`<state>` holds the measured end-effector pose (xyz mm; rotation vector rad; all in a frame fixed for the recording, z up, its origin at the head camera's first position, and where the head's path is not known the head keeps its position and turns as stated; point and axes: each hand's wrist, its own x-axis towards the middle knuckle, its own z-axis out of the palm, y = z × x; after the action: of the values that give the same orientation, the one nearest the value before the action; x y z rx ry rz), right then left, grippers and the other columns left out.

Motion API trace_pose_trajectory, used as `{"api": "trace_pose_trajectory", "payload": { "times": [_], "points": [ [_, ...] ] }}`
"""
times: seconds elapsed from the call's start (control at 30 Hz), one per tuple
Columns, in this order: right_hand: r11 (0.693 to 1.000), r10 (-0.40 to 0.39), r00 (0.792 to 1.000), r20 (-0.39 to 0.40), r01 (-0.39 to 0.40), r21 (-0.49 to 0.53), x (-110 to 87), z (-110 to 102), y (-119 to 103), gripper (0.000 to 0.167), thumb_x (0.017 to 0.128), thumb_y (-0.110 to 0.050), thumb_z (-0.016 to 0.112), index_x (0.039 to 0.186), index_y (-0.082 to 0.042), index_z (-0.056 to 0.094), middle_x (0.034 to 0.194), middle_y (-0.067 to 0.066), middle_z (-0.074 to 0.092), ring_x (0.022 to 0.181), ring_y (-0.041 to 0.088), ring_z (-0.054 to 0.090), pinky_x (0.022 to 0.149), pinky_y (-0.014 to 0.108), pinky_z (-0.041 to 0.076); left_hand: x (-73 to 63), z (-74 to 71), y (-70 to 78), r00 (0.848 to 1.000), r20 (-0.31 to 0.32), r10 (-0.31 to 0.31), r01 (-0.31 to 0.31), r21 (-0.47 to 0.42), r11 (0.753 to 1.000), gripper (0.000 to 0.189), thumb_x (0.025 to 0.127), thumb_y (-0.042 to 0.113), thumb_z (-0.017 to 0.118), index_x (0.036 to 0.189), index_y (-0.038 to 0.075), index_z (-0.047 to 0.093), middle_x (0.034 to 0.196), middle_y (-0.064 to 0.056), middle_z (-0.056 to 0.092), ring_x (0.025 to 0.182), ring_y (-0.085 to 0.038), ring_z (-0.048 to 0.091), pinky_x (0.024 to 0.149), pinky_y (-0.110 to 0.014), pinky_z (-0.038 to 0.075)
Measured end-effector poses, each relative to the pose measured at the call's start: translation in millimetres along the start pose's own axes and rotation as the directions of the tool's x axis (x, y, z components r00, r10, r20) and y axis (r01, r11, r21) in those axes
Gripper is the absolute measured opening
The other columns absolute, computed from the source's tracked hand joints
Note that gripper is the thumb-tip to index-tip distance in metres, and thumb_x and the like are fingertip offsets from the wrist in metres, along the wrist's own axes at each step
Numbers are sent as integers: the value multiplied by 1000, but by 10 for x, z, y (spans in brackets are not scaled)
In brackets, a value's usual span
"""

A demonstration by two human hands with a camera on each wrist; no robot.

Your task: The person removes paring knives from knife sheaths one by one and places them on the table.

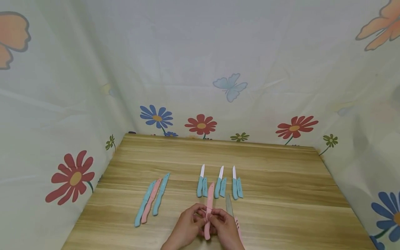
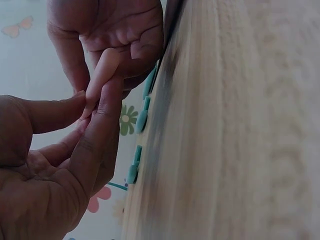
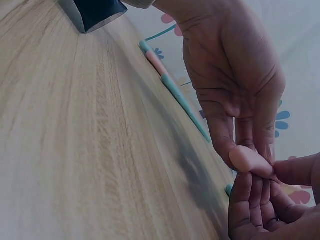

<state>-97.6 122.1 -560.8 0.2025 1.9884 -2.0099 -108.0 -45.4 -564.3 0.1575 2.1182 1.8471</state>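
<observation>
Between both hands, a pink knife [image 1: 210, 196] stands tip away, its blade covered by a pink sheath. My left hand [image 1: 186, 222] pinches it from the left with thumb and fingers. From the right, my right hand [image 1: 226, 227] pinches it near the middle, thumb on top. The rounded handle end [image 3: 246, 160] shows in the right wrist view, above the table. Beside my right hand lies a grey bare blade [image 1: 229, 205] with a slotted pink part [image 1: 237, 225], partly hidden by that hand.
Left on the wooden table [image 1: 281, 208] lie two blue sheathed knives [image 1: 145, 203] [image 1: 161, 194] and a pink one [image 1: 151, 200]. Ahead, three white-bladed blue knives [image 1: 200, 185] [image 1: 218, 187] [image 1: 234, 187] lie beside blue sheaths [image 1: 239, 187]. Flowered curtains [image 1: 187, 69] surround the table.
</observation>
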Motion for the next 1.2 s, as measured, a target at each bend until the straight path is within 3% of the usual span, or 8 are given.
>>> {"api": "trace_pose_trajectory", "payload": {
  "times": [0.13, 0.33, 0.57, 0.87, 1.2],
  "points": [
    [1000, 0, 1000, 4, 0, 3, -6, -2, 13, 36, 102, -16, 63, 124, 11, 59, 94, 5, 70, 77, 13, 68, 66, 25, 60, -5, -17, -9, 1000, 22, -6, 6, -2, 1000, 29, 95, 1, 67, 122, 9, 65, 105, -8, 62, 82, -17, 67, 59, -32, 62],
    [1000, 12, 1000, 15, -12, 17, -6, 3, 17, 36, 102, -16, 63, 125, 11, 58, 94, 4, 70, 78, 13, 69, 67, 26, 61, 1, -83, -30, 999, 41, 19, -22, 76, 997, 35, 95, 10, 71, 129, 9, 63, 106, -5, 65, 87, -14, 68, 66, -25, 58],
    [1000, 15, 1000, 8, -14, -5, -2, 5, 29, 37, 103, -17, 63, 126, 11, 60, 96, 6, 71, 79, 14, 68, 67, 27, 61, 90, -144, 38, 997, 5, 74, -74, 120, 990, 35, 101, 18, 65, 135, 10, 64, 111, -4, 68, 99, -16, 70, 76, -24, 58],
    [1000, 28, 999, 25, -28, 1, -42, 1, 39, 36, 102, -18, 64, 124, 10, 61, 93, 2, 70, 76, 13, 66, 66, 27, 60, 245, -113, 131, 993, -97, 60, -59, 13, 998, 27, 99, 10, 67, 125, 1, 69, 104, -9, 70, 93, -18, 71, 78, -29, 64],
    [999, 45, 998, 48, -45, 12, -54, -39, 38, 31, 103, -15, 63, 123, 9, 62, 93, -1, 69, 76, 12, 67, 67, 29, 60, 281, -131, 195, 993, -108, 57, -57, 3, 998, 27, 95, 9, 72, 120, -1, 71, 99, -9, 71, 87, -18, 73, 76, -32, 65]
  ]
}}
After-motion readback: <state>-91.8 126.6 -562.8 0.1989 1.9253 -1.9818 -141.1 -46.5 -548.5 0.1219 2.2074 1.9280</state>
